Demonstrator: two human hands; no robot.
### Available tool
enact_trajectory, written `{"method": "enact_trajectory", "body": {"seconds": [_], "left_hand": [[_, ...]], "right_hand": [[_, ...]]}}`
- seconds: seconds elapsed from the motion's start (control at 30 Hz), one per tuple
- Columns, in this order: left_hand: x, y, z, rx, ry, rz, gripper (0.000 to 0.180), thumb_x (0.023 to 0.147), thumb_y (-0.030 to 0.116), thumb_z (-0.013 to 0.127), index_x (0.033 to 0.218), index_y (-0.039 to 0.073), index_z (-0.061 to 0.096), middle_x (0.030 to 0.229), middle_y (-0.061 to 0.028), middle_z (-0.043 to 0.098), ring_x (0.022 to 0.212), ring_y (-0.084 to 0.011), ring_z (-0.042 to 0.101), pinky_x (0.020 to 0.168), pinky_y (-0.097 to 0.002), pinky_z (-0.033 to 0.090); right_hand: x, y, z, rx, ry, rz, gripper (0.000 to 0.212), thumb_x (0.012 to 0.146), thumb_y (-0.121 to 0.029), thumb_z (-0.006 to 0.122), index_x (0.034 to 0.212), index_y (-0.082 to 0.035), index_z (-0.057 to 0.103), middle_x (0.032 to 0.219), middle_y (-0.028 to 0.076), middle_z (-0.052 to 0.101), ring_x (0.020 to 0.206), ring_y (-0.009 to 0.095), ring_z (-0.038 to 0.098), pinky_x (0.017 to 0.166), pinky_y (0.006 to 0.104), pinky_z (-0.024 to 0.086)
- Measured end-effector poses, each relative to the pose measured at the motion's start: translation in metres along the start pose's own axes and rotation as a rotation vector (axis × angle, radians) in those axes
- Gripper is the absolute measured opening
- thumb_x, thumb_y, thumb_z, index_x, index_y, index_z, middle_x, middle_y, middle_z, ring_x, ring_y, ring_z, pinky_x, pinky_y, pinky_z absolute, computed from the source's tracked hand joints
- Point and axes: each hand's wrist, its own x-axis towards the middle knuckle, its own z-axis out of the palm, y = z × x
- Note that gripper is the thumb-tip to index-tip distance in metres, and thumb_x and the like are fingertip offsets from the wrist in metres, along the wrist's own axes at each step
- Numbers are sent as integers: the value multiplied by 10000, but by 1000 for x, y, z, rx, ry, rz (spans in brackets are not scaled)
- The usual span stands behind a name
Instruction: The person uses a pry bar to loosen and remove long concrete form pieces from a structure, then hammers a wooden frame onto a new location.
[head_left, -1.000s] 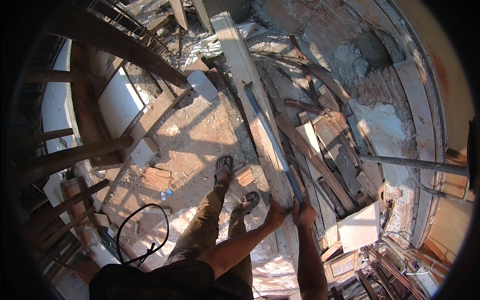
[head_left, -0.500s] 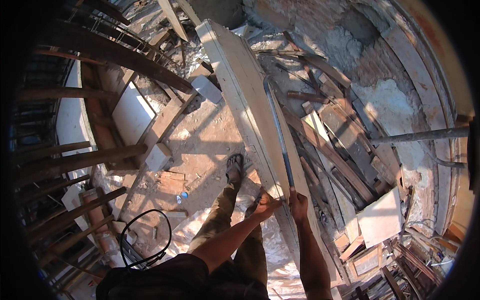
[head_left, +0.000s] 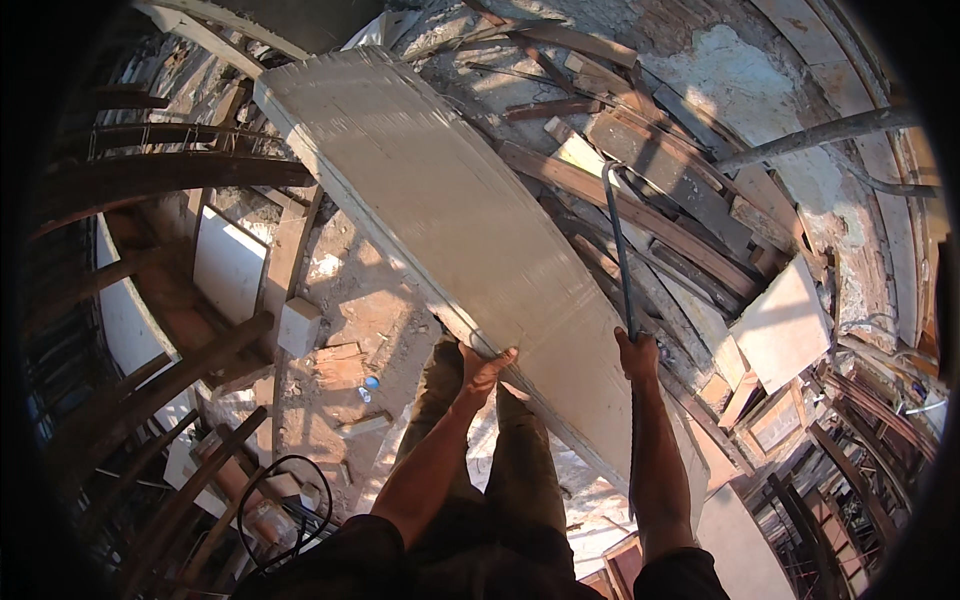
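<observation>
A long, wide tan wooden panel point(head_left: 430, 210) slants across the middle from the far left to the near right, its broad face turned up. My left hand point(head_left: 485, 368) grips its left edge, with the thumb on top of the face and the other fingers hidden beneath. My right hand point(head_left: 637, 355) is closed round a long dark crowbar point(head_left: 617, 235) with a hooked upper end. The bar stretches along the panel's right side, and its lower part runs beside my right forearm. Below my left hand, my legs stand close to the panel's left edge.
Loose planks and broken timber point(head_left: 650, 200) lie heaped to the right, near a pale square board point(head_left: 785, 318). Wooden props point(head_left: 190, 330) crowd the left side. A metal pole point(head_left: 820, 138) juts in from the right. A black cable loop point(head_left: 285, 510) hangs near my left side.
The panel has tipped so that its broad face shows far more. My left hand has shifted onto its edge with the thumb on top. My right hand has moved the crowbar away to the right.
</observation>
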Motion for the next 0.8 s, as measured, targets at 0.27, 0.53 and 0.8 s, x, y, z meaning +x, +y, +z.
{"method": "enact_trajectory", "body": {"seconds": [0.27,0.53,0.8], "left_hand": [[6,4,2,-146,164,-66,713,856,110,857,1410,38,414,1327,-97,576,1227,-213,549,1108,-382,418],[13,0,9,-34,114,-302,771,889,412,803,1515,127,455,1474,-111,517,1348,-292,515,1069,-495,486],[26,21,9,74,-8,-375,960,825,634,770,1590,217,364,1608,-113,368,1419,-352,433,1077,-581,452]], "right_hand": [[72,30,-54,-384,-36,-24,410,911,-474,684,953,-70,736,982,218,743,983,413,707,852,535,532],[50,91,-65,-418,395,-91,524,860,-300,740,1328,-118,589,1310,163,630,1242,403,583,1033,534,467],[-144,61,62,42,-59,-423,1055,687,-517,879,1536,-97,417,1482,225,483,1423,405,412,1190,532,307]]}}
